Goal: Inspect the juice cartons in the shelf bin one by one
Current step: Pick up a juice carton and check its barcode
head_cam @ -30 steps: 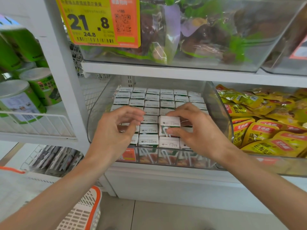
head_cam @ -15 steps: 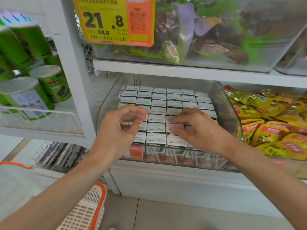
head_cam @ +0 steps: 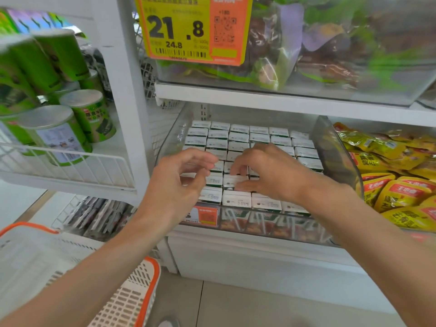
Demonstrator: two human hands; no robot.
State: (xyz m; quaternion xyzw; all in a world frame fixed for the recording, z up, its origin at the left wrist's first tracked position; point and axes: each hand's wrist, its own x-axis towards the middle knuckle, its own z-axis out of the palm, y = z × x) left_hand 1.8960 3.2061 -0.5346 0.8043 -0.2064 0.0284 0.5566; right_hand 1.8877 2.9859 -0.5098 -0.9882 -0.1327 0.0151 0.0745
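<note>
Juice cartons (head_cam: 238,138) stand packed in rows inside the clear shelf bin (head_cam: 330,147), under and beyond both hands. Right hand (head_cam: 276,175): fingers (head_cam: 247,159) and thumb clamped on 1 gripped carton (head_cam: 232,181). Left hand (head_cam: 175,185): fingers (head_cam: 200,158) loosely curled, apart, holding nothing, just left of it.

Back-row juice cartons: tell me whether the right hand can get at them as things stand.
Probably yes. The right hand pinches a middle-row carton inside the clear bin; nothing lies on the back-row cartons, and the shelf above leaves an open gap.
</note>
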